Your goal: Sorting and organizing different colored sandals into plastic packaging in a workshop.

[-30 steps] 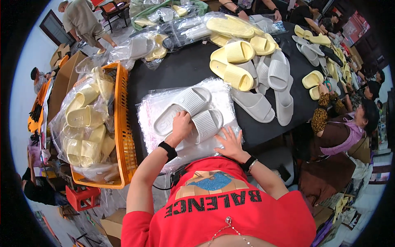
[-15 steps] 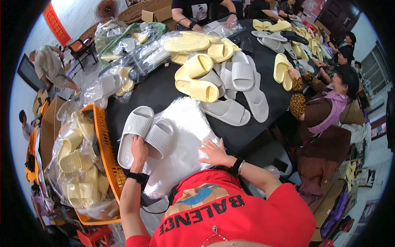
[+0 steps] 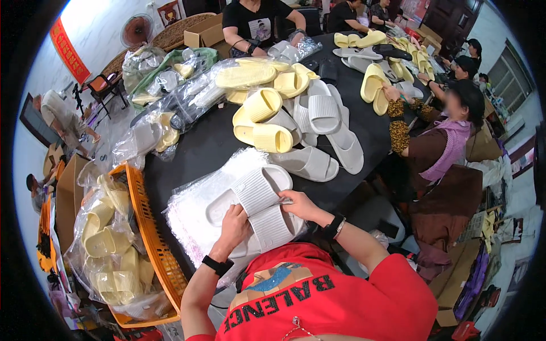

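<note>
A pair of light grey slide slippers (image 3: 259, 190) with ribbed straps lies side by side in front of me, over a stack of clear plastic bags (image 3: 190, 213). At their left, my left hand (image 3: 232, 228) is closed on the slippers, fingers between the two; its fingertips are partly hidden. My right hand (image 3: 300, 207) pinches the slippers at the opposite end, where the two meet. Just beyond lies a loose grey slipper (image 3: 307, 163), beside a pile with yellow slippers (image 3: 273, 138) and more grey ones.
To my left stands an orange plastic basket (image 3: 149, 227), with bagged yellow slippers (image 3: 105, 238) beside its rim. Bagged slippers (image 3: 151, 136) line the far left of the black table (image 3: 196, 150). A co-worker (image 3: 449, 131) handles yellow slippers at the right; another person (image 3: 259, 28) works opposite.
The grey slippers have moved right, from the bag stack's left side onto it, turned with my left hand. My right hand has left the bags and closed on the slippers.
</note>
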`<state>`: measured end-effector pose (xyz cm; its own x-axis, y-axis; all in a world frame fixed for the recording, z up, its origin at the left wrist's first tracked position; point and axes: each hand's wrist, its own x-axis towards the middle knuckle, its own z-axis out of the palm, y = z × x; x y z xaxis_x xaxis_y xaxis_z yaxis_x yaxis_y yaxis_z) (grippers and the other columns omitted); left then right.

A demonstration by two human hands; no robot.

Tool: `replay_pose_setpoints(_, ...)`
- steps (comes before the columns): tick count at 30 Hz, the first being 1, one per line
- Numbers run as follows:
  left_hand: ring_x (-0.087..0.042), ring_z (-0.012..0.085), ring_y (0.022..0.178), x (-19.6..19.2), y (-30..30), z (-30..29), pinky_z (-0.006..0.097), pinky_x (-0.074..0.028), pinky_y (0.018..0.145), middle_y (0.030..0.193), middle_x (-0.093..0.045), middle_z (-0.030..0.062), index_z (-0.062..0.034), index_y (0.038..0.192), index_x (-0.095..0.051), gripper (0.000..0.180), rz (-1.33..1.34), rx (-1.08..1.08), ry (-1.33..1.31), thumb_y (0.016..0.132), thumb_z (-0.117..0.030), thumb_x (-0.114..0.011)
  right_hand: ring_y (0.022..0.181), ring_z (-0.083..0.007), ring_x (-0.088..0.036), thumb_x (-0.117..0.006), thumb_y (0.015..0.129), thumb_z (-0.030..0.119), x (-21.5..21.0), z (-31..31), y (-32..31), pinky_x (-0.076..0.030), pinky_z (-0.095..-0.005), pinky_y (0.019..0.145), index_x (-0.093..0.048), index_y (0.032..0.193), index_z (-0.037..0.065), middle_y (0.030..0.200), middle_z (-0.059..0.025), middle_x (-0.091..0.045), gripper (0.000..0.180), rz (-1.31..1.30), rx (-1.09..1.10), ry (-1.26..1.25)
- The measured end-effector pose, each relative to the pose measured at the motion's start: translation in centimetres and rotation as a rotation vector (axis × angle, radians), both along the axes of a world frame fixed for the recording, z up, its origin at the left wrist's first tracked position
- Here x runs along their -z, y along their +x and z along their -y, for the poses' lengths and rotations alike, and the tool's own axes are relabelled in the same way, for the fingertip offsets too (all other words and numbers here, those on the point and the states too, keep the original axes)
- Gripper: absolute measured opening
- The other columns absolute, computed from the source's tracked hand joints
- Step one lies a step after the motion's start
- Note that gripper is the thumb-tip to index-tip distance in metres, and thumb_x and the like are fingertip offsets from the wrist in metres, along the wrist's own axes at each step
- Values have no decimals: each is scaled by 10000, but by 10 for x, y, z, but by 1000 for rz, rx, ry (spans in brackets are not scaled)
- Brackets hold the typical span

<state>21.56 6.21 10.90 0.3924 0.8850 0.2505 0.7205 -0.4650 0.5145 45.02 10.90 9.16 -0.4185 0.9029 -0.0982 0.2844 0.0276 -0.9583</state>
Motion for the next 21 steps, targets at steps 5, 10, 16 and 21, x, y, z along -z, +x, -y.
replay_pose_setpoints(5, -440, 336, 1013, 8, -22, 13, 390, -346, 866, 1078, -483, 179, -30, 1118, -490, 379, 189, -296, 121, 765, -124, -590, 870, -249, -608, -612, 705, 112, -43, -16, 42, -456, -296, 770, -575, 1024, 26, 936, -169, -615, 332, 182, 47, 199)
replay_pose_setpoints(10, -351, 346, 1120, 71, -32, 36, 463, -280, 911, 1229, -383, 176, -54, 1233, -386, 499, -133, -490, -183, 804, -241, -561, 787, -136, -553, -631, 721, 82, -84, -51, 106, -440, -268, 734, -566, 999, 9, 865, -59, -610, 294, 164, 170, 93)
replay_pose_setpoints(16, -338, 340, 1144, 87, -33, 41, 458, -269, 919, 1235, -388, 148, -122, 1185, -460, 491, -231, -445, -178, 737, -241, -621, 895, -147, -544, -534, 777, -26, -95, -100, 150, -444, -270, 751, -470, 1117, 19, 962, -83, -577, 349, -395, 633, 90)
replay_pose_setpoints(21, -345, 332, 1141, 91, -32, 43, 456, -275, 913, 1237, -393, 131, -135, 1169, -473, 478, -223, -479, -204, 728, -238, -628, 927, -225, -538, -554, 812, 125, -73, -191, 176, -447, -330, 767, -340, 1264, 69, 1143, -141, -475, 503, -580, 845, 56)
